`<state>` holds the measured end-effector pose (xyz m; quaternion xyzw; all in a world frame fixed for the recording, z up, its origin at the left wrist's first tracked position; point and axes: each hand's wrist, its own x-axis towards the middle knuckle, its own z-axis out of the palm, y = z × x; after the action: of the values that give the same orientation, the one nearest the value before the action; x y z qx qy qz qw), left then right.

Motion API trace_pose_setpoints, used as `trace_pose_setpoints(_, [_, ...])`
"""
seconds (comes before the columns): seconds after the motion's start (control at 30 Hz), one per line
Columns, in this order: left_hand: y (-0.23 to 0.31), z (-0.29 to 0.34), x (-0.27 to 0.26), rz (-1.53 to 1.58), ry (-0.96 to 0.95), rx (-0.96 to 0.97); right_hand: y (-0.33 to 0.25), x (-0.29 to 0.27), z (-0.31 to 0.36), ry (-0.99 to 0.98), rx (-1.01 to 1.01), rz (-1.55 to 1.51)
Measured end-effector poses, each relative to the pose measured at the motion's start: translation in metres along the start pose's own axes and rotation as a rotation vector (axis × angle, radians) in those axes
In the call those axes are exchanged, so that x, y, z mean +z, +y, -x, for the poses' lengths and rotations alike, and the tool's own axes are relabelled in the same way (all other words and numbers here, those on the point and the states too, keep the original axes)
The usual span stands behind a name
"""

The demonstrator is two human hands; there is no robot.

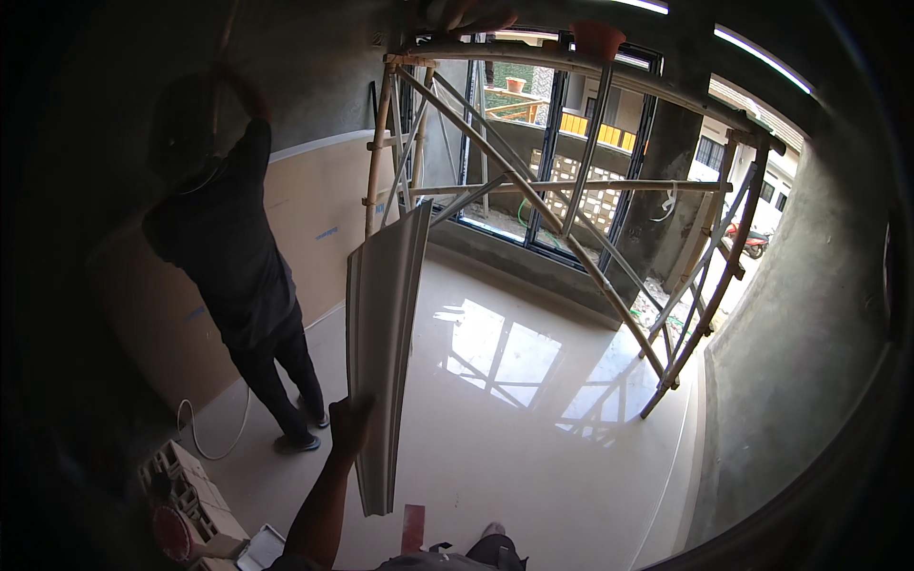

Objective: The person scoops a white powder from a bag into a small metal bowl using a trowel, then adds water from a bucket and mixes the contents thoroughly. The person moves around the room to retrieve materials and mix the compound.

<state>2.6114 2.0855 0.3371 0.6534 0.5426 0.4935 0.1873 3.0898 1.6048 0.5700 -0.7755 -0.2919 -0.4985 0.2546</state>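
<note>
My left hand [351,424] is closed on the left edge of a long, pale grey cornice moulding [388,314] with grooves along its length. The moulding stands nearly upright in front of me, its lower end above the floor and its top near the scaffold. Most of my fingers are hidden or dark against it. My right hand is out of view. Close to my body, at the lower edge, is a flat reddish rectangular piece [412,528]; what holds it, if anything, does not show.
A person in dark clothes [233,257] stands at left, arm raised to the wall. Scaffolding [562,238] with crossed braces spans the far side before the windows; an orange bucket [598,40] sits on top. Boxes [195,495] and a white cable [190,433] lie at lower left.
</note>
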Motion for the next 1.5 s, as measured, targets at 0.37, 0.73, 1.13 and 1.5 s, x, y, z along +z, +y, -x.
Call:
trace_pose_setpoints(0.37, [0.019, -0.260, 0.199, -0.128, 0.191, -0.085, -0.163, 0.475, -0.148, -0.126, 0.298, -0.508])
trace_pose_setpoints(0.73, [-0.093, -0.559, 0.317, 0.128, 0.377, -0.017, -0.450, 0.783, -0.284, 0.038, -0.222, -0.434])
trace_pose_setpoints(1.13, [-0.178, -0.921, 0.383, 0.042, 0.259, -0.021, -0.740, 0.991, -0.339, -0.094, 0.167, -1.238])
trace_pose_setpoints(1.5, [-0.247, -1.215, 0.385, -0.119, 0.466, 0.055, -0.868, 1.149, -0.366, -0.138, 0.196, -1.244])
